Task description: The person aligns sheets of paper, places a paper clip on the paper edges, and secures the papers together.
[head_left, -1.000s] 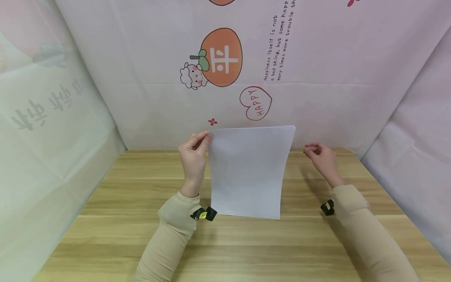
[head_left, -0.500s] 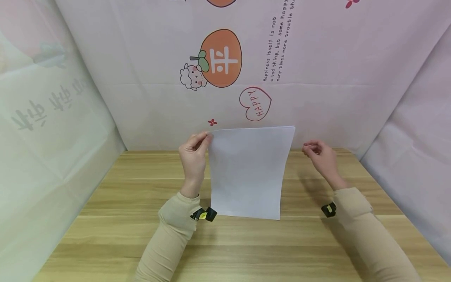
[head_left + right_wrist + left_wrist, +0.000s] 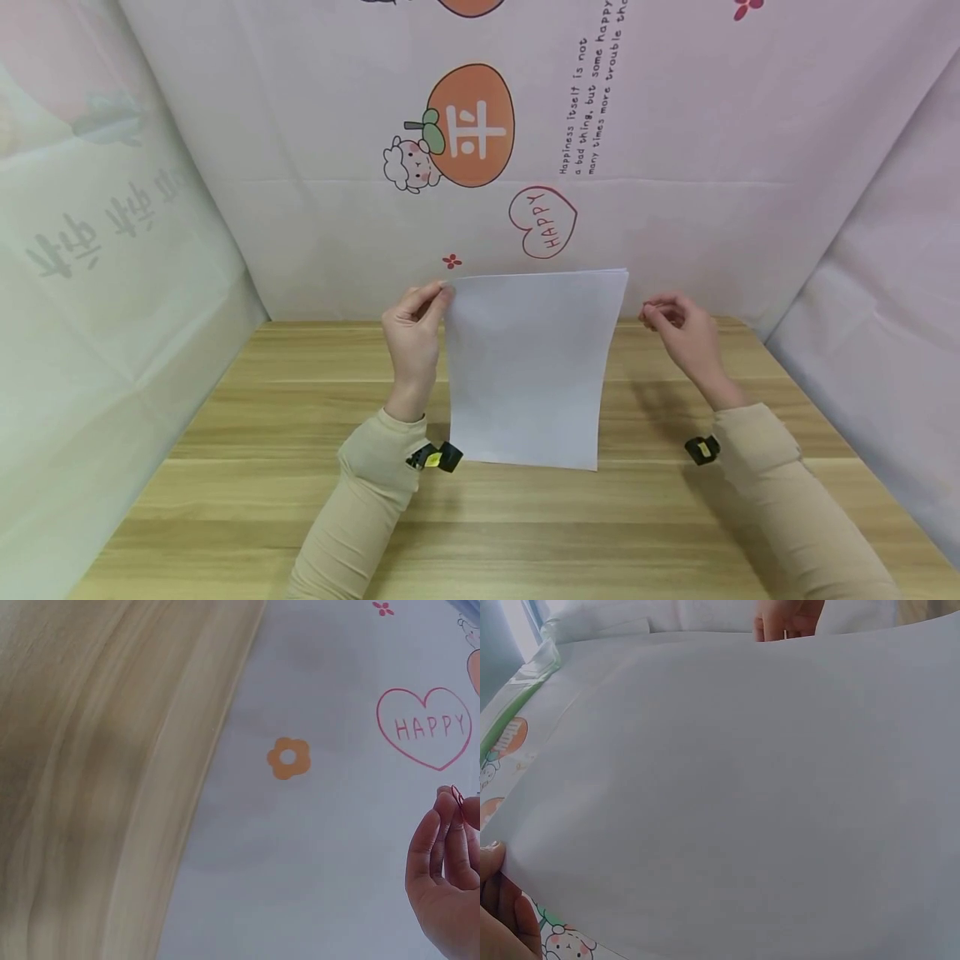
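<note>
White paper [image 3: 534,367] hangs upright above the table, its doubled top edge suggesting more than one sheet. My left hand [image 3: 411,346] pinches the upper left corner between thumb and fingers. In the left wrist view the paper [image 3: 735,787] fills most of the picture, with the left hand [image 3: 506,911] at its lower left corner. To the right of the paper, not touching it, my right hand [image 3: 688,346] is raised with fingers bent. The right wrist view shows this hand [image 3: 450,877] pinching a small, thin red loop, like a paper clip [image 3: 457,795], at its fingertips.
Below is a wooden table [image 3: 510,550]. A white cloth with printed pictures [image 3: 675,125] stands behind it, and more cloth hangs at the left [image 3: 97,333] and right sides. Small black devices are at both wrists.
My right hand has moved slightly up and left, a little closer to the paper. The left hand and the paper have stayed almost still.
</note>
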Motion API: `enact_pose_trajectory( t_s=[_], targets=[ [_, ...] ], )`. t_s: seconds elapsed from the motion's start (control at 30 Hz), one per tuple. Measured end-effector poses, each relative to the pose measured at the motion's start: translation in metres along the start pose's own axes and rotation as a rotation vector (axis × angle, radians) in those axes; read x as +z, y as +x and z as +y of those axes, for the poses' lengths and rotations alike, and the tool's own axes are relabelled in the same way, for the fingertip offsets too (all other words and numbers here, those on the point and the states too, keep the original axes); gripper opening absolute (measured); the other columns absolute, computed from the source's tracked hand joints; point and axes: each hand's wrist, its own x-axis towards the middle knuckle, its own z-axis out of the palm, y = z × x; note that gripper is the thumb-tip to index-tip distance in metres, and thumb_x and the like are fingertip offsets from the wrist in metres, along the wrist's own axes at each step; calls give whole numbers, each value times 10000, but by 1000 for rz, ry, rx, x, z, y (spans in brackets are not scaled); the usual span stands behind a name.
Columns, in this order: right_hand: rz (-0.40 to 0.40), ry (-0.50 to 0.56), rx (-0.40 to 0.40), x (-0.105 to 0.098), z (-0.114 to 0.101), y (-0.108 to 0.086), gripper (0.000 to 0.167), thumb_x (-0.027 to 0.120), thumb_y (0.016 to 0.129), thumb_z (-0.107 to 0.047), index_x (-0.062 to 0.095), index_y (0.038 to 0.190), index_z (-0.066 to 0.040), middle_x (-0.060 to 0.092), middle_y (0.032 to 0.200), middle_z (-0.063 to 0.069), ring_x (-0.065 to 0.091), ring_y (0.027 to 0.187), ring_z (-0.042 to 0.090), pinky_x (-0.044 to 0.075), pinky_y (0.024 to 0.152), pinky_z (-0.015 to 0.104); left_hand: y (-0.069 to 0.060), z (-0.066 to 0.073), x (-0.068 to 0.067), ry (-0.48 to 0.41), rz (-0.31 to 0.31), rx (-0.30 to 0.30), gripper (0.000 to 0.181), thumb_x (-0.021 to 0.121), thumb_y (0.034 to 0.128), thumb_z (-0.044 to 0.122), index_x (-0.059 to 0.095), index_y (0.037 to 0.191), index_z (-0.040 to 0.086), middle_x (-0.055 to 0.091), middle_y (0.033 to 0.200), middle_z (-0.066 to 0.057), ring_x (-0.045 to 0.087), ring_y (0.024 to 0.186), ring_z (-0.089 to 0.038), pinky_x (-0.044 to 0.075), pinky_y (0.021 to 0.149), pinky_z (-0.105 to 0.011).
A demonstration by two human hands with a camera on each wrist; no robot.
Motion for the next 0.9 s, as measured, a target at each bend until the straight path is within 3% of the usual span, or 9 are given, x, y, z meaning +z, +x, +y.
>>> enact_pose_trajectory(
  t_s=[0.17, 0.33, 0.47, 0.67, 0.9],
  targets=[
    [4, 100, -41, -5, -27, -3, 169, 593, 922, -70, 635, 1007, 69, 682, 856, 206, 616, 698, -30, 496, 636, 110, 1, -2, 0, 19, -3, -2, 164, 687, 812, -60, 671, 930, -173, 638, 707, 109, 527, 642, -29, 419, 596, -136],
    [7, 105, -54, -9, -50, -7, 161, 585, 917, -33, 624, 1003, 98, 667, 869, 235, 619, 714, -13, 504, 650, 120, 4, -16, -3, 21, -1, -5, 165, 701, 810, -36, 689, 936, -143, 639, 716, 114, 537, 646, -29, 420, 591, -137],
    [12, 109, -57, -11, -57, -8, 162, 593, 912, -30, 626, 998, 104, 680, 854, 172, 625, 721, -4, 504, 657, 120, 6, -27, -4, 18, 4, -2, 180, 723, 806, 10, 703, 934, -116, 645, 721, 118, 543, 647, -32, 427, 593, -141],
    [19, 130, -53, -15, -64, -9, 172, 609, 908, -49, 631, 992, 100, 682, 814, -11, 616, 713, -39, 488, 652, 95, 6, -27, -4, 14, 1, 12, 200, 736, 802, 36, 705, 934, -111, 646, 718, 128, 547, 658, -44, 440, 605, -151],
    [24, 173, -50, -18, -73, -11, 176, 607, 907, -37, 620, 991, 116, 665, 819, -69, 632, 726, -5, 496, 662, 99, 6, -29, -3, 15, 6, 15, 196, 740, 803, 49, 711, 918, -107, 648, 720, 118, 542, 653, -46, 435, 601, -150]
  ],
)
